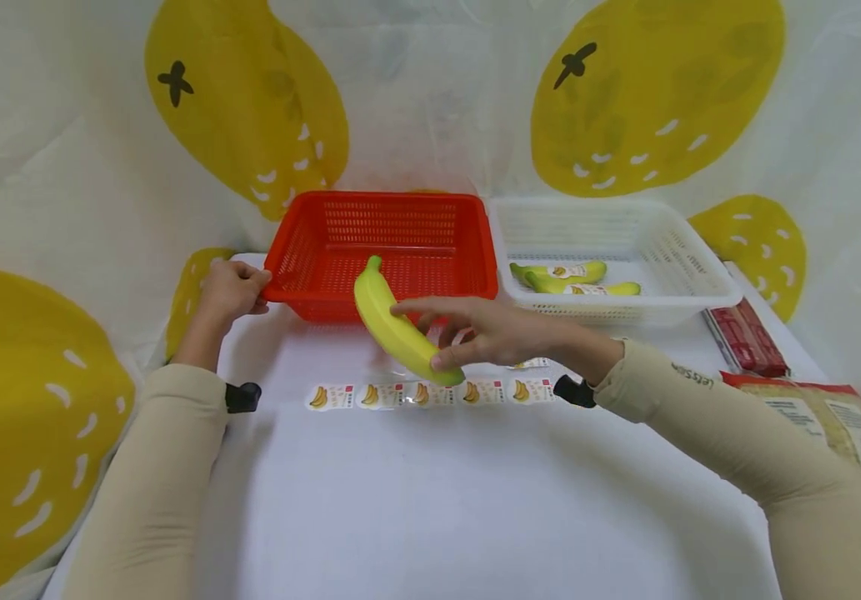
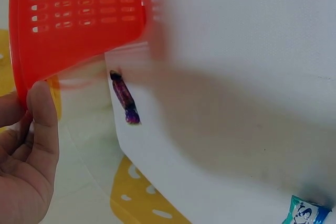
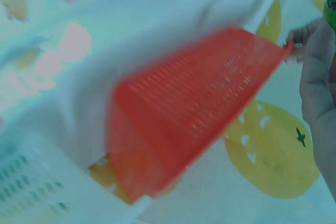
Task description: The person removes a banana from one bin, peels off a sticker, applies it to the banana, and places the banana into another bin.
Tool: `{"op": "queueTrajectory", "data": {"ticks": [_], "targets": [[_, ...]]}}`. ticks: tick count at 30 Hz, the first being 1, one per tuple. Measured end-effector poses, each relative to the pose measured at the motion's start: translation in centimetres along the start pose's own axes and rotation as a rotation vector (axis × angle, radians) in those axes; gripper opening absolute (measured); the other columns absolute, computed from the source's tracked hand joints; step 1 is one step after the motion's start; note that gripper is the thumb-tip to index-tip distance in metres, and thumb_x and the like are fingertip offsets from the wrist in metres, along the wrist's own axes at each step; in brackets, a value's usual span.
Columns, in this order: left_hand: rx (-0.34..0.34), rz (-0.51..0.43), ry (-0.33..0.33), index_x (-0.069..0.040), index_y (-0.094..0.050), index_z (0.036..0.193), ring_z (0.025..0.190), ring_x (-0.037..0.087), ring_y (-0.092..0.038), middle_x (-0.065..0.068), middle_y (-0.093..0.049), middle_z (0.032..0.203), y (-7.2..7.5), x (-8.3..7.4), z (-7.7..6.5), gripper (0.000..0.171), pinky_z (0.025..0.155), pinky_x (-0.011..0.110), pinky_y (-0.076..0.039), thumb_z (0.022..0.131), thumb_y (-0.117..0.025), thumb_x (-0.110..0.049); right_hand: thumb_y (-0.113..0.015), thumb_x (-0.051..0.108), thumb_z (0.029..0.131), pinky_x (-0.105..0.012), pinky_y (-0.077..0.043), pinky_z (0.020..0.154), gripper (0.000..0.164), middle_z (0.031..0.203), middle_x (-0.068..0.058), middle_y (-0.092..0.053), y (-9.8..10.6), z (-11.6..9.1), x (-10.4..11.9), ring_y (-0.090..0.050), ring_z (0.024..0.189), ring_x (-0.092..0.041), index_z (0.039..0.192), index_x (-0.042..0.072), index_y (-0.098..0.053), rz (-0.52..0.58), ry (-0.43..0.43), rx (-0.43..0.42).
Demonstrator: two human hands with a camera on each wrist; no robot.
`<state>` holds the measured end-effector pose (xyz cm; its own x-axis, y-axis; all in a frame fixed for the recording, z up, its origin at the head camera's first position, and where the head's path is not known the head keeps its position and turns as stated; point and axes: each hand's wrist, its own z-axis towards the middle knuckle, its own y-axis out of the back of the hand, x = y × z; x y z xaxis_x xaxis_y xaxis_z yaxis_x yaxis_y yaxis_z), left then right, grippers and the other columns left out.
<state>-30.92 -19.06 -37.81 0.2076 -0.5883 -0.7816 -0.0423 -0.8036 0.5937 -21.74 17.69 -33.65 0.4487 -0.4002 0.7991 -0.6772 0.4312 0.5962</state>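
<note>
My right hand [image 1: 501,325] holds a yellow banana [image 1: 392,325] between thumb and fingers, tilted with its green stem end up and to the left. The banana is in front of the red plastic basket [image 1: 392,198] and above a row of banana stickers [image 1: 421,395] on the table. At the basket's left front corner, my left hand [image 1: 231,292] pinches the rim; the left wrist view shows its thumb [image 2: 43,106] against the red plastic. Only a green banana tip [image 3: 331,11] shows beside the right hand in the right wrist view.
A white basket [image 1: 625,304] with labelled bananas [image 1: 583,288] stands right of the red one. Farther right lie a dark red package [image 1: 753,337] and a clear bag [image 1: 843,425]. Two small wrapped items, one purple [image 2: 125,97] and one blue-green [image 2: 306,212], lie at the left.
</note>
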Motion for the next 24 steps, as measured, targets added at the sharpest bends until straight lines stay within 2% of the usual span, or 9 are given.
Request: {"op": "queueTrajectory", "data": {"ticks": [5,9,13,18,24], "targets": [[-0.007,0.010,-0.024,0.009,-0.055,0.133,0.073,0.013,-0.064,0.026,-0.060,0.120,0.2,0.2,0.1,0.042,0.068,0.022,-0.059,0.107,-0.051,-0.023,-0.070,0.019,0.097,-0.040,-0.056,0.093,0.071,0.136,-0.005,-0.057,-1.4,-2.2,-1.0,-0.064,0.110,-0.020,0.159,0.024,-0.034,-0.009,-0.024,0.074],[-0.002,0.016,-0.019,0.009,-0.055,0.135,0.074,0.011,-0.064,0.025,-0.060,0.121,0.1,0.1,0.0,0.043,0.073,0.025,-0.061,0.108,-0.050,-0.024,-0.069,0.020,0.098,-0.041,-0.055,0.092,0.068,0.135,-0.004,-0.056,-2.4,-3.7,-2.4,-0.063,0.108,-0.019,0.157,0.028,-0.037,0.004,-0.075,0.134],[0.002,0.011,-0.022,0.009,-0.054,0.135,0.074,0.010,-0.064,0.026,-0.060,0.123,0.1,0.1,-0.1,0.044,0.071,0.023,-0.060,0.108,-0.050,-0.025,-0.068,0.019,0.097,-0.038,-0.055,0.090,0.068,0.133,-0.002,-0.055,-3.3,-4.9,-4.0,-0.063,0.105,-0.019,0.156,0.033,-0.039,0.025,-0.145,0.197],[0.000,0.004,-0.031,0.010,-0.054,0.135,0.072,0.009,-0.063,0.026,-0.059,0.123,0.0,0.1,-0.4,0.044,0.068,0.020,-0.059,0.108,-0.049,-0.025,-0.070,0.017,0.096,-0.033,-0.053,0.088,0.068,0.129,0.000,-0.057,-4.1,-5.8,-5.9,-0.063,0.103,-0.017,0.155,0.036,-0.042,0.033,-0.225,0.240],[0.009,0.019,-0.030,0.009,-0.053,0.137,0.075,0.011,-0.063,0.026,-0.058,0.124,-0.1,0.0,-0.6,0.044,0.069,0.018,-0.058,0.108,-0.048,-0.025,-0.071,0.012,0.094,-0.030,-0.051,0.088,0.065,0.122,0.001,-0.058,-4.9,-6.3,-7.5,-0.061,0.097,-0.017,0.151,0.035,-0.048,0.041,-0.260,0.254]]}}
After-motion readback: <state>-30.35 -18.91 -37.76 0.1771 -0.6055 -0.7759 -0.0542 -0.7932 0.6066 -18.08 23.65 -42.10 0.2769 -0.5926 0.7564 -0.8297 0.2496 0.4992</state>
